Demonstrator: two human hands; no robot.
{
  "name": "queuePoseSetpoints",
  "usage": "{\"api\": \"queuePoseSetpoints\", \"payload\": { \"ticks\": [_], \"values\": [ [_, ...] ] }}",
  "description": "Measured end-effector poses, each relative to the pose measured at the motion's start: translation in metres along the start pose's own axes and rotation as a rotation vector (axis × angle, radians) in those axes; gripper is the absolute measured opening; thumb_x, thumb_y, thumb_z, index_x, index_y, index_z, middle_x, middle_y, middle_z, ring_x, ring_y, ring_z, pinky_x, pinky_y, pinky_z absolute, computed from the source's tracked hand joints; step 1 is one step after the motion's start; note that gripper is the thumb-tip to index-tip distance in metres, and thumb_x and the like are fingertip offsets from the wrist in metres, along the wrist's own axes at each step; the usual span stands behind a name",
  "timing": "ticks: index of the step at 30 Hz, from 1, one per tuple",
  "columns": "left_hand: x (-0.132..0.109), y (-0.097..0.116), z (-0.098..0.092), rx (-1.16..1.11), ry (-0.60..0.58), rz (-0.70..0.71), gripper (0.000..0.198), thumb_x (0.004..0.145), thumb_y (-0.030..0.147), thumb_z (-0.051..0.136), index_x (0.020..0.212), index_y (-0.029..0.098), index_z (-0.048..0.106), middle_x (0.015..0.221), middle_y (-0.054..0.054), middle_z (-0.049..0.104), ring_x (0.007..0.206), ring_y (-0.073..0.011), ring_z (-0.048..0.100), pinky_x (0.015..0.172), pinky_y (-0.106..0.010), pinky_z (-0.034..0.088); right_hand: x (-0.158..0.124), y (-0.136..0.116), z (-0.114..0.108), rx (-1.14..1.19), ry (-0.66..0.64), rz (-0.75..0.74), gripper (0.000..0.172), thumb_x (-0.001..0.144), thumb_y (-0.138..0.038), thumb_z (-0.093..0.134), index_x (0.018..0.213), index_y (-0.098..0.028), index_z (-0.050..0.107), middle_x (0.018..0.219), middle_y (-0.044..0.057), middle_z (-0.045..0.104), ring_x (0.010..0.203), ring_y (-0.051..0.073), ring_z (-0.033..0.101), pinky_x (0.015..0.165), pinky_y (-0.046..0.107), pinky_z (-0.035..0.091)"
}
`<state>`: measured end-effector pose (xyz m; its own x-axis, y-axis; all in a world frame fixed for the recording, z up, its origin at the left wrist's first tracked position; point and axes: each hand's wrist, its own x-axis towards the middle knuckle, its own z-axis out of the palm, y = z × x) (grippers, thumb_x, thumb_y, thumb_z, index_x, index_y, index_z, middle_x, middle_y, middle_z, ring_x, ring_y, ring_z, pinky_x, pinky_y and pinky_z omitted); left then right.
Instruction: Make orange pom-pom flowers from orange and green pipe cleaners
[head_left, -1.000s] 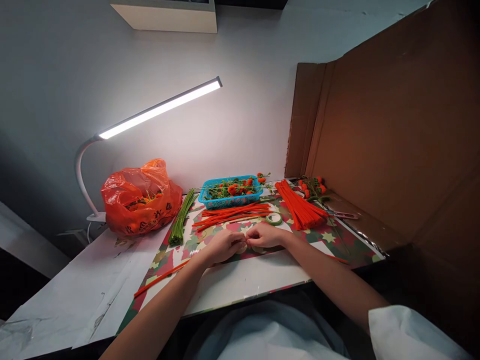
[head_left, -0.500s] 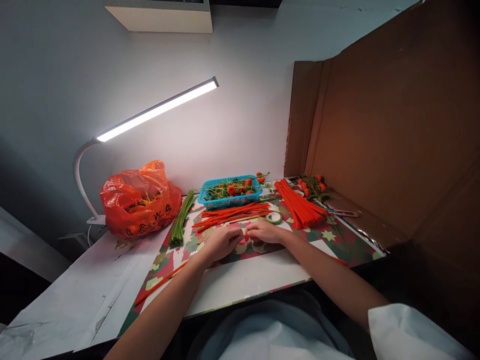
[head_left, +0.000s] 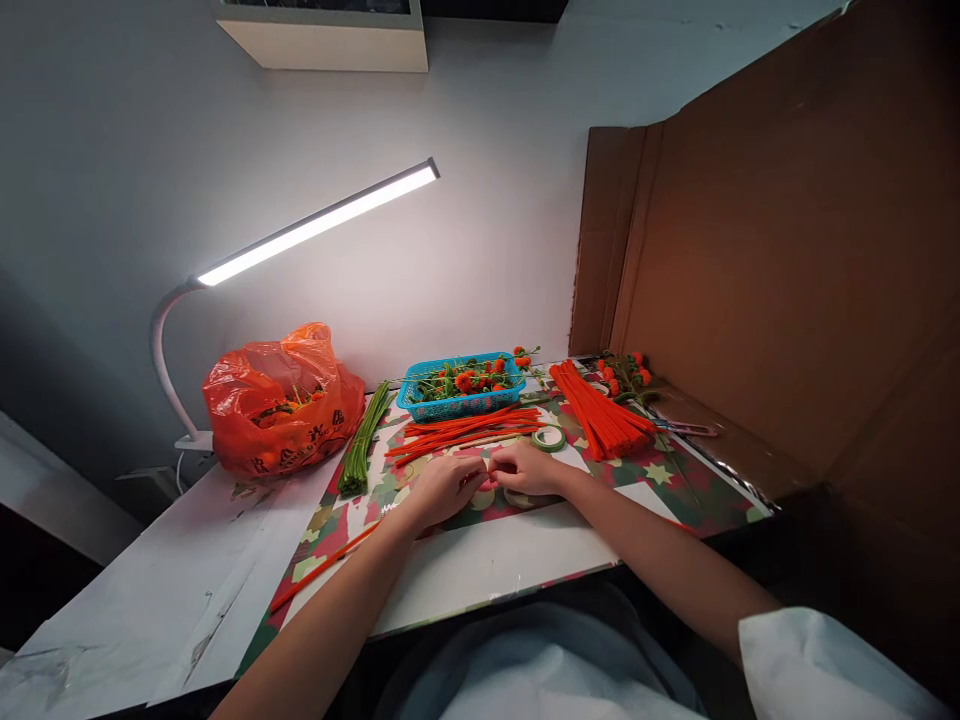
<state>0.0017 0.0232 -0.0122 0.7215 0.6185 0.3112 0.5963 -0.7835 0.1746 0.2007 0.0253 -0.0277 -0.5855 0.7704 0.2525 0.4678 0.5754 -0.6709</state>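
Note:
My left hand (head_left: 448,489) and my right hand (head_left: 528,468) meet fingertip to fingertip over the patterned mat. Both have bent fingers pinched together; whatever small thing lies between them is too hidden to name. Just behind my right hand is a roll of green tape (head_left: 548,438). Loose orange-red stems (head_left: 465,430) lie beyond my hands, in front of a blue basket (head_left: 457,406) of orange flowers and greenery. A bundle of green stems (head_left: 363,446) is left of them, and a thick red-orange bundle (head_left: 600,412) fans out on the right.
An orange plastic bag (head_left: 281,410) stands at the left beneath a lit lamp (head_left: 319,224). Cardboard (head_left: 772,250) walls the right side. Orange flowers (head_left: 624,374) and scissors (head_left: 688,428) lie near it. One red-orange stem (head_left: 326,567) lies by my left forearm.
The fingers of my right hand have shifted slightly, with the hand still against my left. The objects on the table have not moved.

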Motion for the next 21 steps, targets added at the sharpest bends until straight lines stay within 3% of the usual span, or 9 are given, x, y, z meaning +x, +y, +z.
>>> {"api": "queuePoseSetpoints", "payload": {
  "ticks": [21],
  "values": [
    [0.002,-0.001,0.007,-0.115,0.010,-0.096,0.021,0.083,0.020,0.046,0.065,0.019,0.056,0.055,0.003,0.051,0.051,-0.0111,0.040,0.051,-0.021,0.027,0.001,0.000,0.016,-0.123,0.162,-0.061,0.011,0.070,-0.013,0.049,0.061,-0.018,0.051,0.056,-0.004,0.047,0.055,0.011,0.038,0.054,0.022,0.026]
  ]
}}
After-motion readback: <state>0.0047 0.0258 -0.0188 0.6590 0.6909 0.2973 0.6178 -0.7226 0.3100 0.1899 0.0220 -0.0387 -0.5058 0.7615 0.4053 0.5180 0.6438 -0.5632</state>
